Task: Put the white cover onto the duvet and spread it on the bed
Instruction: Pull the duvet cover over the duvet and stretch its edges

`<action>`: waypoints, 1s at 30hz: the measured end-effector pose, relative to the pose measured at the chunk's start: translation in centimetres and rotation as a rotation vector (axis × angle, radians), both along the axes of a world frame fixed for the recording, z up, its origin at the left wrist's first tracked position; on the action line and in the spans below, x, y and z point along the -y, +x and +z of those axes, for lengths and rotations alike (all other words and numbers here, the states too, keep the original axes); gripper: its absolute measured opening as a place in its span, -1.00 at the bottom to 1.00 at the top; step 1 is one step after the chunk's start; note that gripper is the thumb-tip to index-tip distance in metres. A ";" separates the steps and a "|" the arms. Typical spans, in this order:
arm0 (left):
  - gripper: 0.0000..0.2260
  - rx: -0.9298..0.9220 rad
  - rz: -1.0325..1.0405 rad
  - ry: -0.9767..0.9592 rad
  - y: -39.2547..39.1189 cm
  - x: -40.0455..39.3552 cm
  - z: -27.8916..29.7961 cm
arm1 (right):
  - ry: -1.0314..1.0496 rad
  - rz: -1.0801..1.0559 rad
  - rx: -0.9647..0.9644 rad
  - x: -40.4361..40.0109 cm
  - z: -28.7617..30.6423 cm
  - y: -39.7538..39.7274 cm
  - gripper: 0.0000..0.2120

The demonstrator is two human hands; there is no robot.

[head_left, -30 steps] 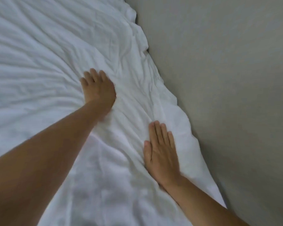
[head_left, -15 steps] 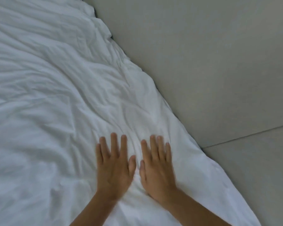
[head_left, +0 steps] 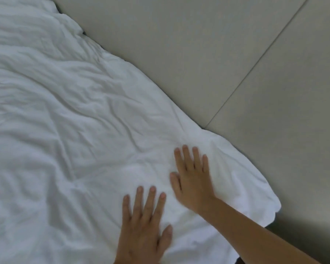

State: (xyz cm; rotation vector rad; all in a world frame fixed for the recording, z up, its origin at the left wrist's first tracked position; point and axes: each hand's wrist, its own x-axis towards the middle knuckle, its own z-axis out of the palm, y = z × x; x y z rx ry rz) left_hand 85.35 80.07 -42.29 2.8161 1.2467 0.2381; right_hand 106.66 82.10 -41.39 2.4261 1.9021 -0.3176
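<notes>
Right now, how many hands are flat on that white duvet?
2. The left hand lies flat near the bottom of the view; the right hand lies flat just beyond it, closer to the white duvet's edge by the wall.

Plain beige padded wall panels (head_left: 208,54) along the upper right, thin dark seam (head_left: 255,63) running diagonally between two panels, narrow dark gap at the panels' lower edge, soft even light, no hard shadows

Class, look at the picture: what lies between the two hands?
Only white cover: a wrinkled strip separates left hand from right hand, shown in the head view.
</notes>
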 end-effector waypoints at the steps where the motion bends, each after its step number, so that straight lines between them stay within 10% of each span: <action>1: -0.32 -0.005 0.009 0.001 -0.8 0.3 0.0 | 0.017 0.060 -0.014 2.0 0.1 -1.1 -0.32; 10: -0.34 -0.158 0.570 0.001 -18.1 12.4 -0.6 | -0.100 -0.317 -0.031 8.7 -0.8 -6.4 -0.33; 30: -0.33 -0.196 0.389 -0.256 -22.1 14.9 -1.4 | -0.046 -0.387 -0.023 19.3 -1.4 -24.4 -0.35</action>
